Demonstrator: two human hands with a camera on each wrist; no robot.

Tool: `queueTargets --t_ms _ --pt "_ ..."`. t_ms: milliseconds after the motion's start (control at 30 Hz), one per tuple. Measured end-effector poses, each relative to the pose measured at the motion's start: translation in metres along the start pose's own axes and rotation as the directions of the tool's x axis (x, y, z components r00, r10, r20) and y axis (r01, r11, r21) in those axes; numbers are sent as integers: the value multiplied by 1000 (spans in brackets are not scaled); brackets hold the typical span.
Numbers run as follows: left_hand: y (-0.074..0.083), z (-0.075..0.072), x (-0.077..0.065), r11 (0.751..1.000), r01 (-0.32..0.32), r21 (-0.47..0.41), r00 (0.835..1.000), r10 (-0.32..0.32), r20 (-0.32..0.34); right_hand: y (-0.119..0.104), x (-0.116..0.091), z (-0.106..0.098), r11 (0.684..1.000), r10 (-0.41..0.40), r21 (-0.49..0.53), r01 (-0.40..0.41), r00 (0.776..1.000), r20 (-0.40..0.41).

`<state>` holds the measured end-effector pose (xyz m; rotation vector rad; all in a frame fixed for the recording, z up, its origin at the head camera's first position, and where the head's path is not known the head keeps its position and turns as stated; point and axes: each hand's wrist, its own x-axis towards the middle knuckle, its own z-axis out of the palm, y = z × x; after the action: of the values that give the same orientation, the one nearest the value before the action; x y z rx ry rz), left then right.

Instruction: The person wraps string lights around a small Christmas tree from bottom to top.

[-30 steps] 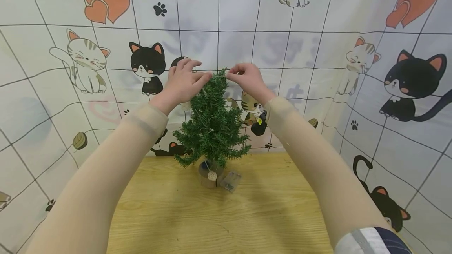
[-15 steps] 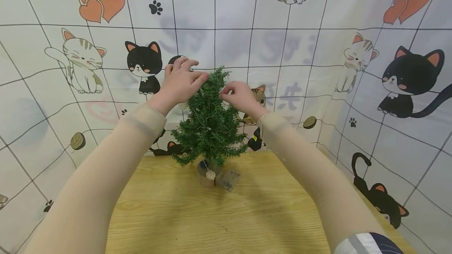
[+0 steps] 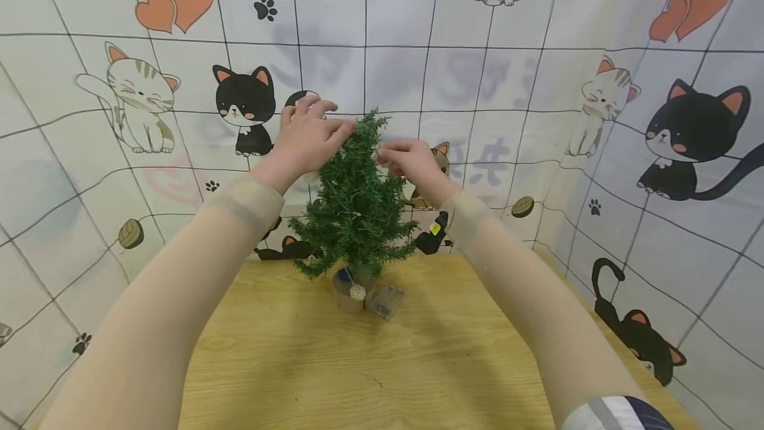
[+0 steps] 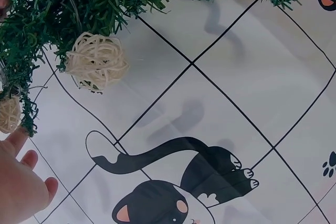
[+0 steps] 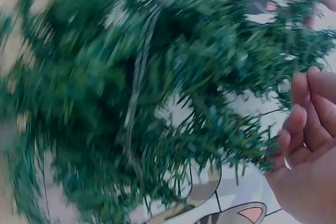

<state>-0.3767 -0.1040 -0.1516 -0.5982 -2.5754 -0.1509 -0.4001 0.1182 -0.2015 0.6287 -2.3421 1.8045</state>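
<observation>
A small green artificial Christmas tree (image 3: 361,208) stands upright on the table. My left hand (image 3: 307,138) is at the left of its top, fingers spread and thumb touching the upper branches. On the right side, just below the tip, my right hand (image 3: 414,161) pinches thumb and forefinger together, apparently on the thin wire of a string of lights; the wire there is barely visible. Clear wire (image 5: 140,66) runs through blurred branches in the right wrist view. Pale woven balls hang on the tree in the left wrist view, one large (image 4: 97,61) and one beside the left fingers (image 4: 9,114).
Another woven ball (image 3: 357,292) hangs before the tree's round base (image 3: 346,297). A clear flat box (image 3: 388,302) lies right of the base on the wooden table (image 3: 334,363). A cat-print curtain (image 3: 394,18) encloses the back and sides.
My right hand has come down from the tree's tip to the right side of its upper branches, still pinching. The left hand has stayed at the top left.
</observation>
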Motion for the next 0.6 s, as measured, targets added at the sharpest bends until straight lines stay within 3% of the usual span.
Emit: queueTargets --t_ms 67,133,333,500,600 --pt "2 0 1 1000 2 8 1000 -2 5 0 1 -2 994 25 107 -26 1000 12" --pt "3 0 2 1000 5 12 1000 -5 7 -1 3 -3 990 31 139 -36 999 32" --pt "5 -1 1 1000 15 16 1000 -15 8 -8 8 1 996 26 85 -30 998 50" --pt "6 1 1 1000 14 14 1000 -14 -2 -11 9 5 994 36 102 -38 999 24" --pt "7 2 2 1000 4 7 1000 -4 -13 -10 10 5 998 49 45 -50 998 26"
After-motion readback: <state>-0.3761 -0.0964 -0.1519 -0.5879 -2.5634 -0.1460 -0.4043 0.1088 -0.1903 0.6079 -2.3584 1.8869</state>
